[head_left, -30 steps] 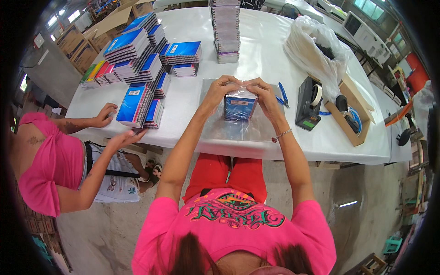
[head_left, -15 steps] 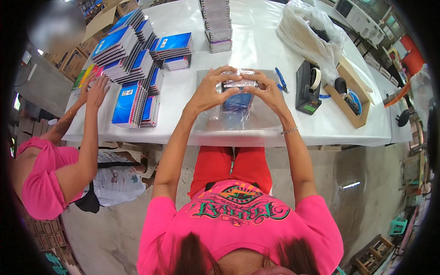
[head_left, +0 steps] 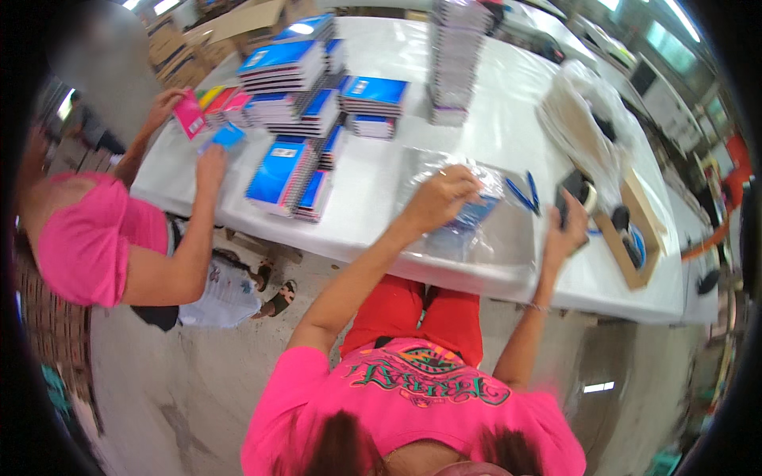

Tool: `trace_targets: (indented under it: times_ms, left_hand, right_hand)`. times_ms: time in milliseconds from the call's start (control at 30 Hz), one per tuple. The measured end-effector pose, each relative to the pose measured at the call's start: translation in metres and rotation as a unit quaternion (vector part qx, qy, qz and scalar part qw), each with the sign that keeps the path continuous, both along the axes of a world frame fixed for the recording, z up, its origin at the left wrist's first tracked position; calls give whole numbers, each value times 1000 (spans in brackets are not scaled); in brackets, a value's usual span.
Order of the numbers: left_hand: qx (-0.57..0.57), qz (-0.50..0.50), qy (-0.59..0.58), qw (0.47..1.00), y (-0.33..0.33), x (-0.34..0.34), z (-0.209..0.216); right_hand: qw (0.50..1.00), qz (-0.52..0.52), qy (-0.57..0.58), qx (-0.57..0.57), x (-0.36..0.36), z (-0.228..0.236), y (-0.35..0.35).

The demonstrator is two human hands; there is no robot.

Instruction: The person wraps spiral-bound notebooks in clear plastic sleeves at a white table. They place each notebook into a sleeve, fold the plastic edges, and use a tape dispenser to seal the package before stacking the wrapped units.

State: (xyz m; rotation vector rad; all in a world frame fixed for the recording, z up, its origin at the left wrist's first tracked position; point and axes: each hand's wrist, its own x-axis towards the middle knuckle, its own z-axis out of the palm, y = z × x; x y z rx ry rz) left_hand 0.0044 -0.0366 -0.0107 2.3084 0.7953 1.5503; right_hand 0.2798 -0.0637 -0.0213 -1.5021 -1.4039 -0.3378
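Nearest, at the white counter's (head_left: pixel 373 190) front edge, the left hand (head_left: pixel 439 198) is clamped on a blue booklet in a clear plastic sleeve (head_left: pixel 468 218). At three o'clock, the right hand (head_left: pixel 565 234) touches the black tape dispenser (head_left: pixel 573 190); its grip is unclear. Farther, at ten o'clock, lie stacks of blue spiral notebooks (head_left: pixel 290 103).

White table (head_left: pixel 373 186), blue notebook stacks (head_left: pixel 295 119), plastic bags (head_left: pixel 508 230)
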Motion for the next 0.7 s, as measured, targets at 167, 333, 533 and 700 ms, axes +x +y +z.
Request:
trace_targets:
  times_ms: [167, 333, 533, 700]
  left_hand:
    - [-20, -9, -16, 1000, -5, 4, 5]
    - [3, 12, 22, 1000, -4, -1, 0]
    - [68, 37, 9, 997, -5, 2, 0]
    - [79, 49, 8, 996, -5, 4, -1]
  right_hand:
    - [981, -124, 101, -111, 154, -58, -11]
    - [898, 90, 387, -188, 141, -40, -14]
    - [892, 59, 397, -207, 156, -43, 4]
    - [892, 74, 387, -223, 167, -44, 11]
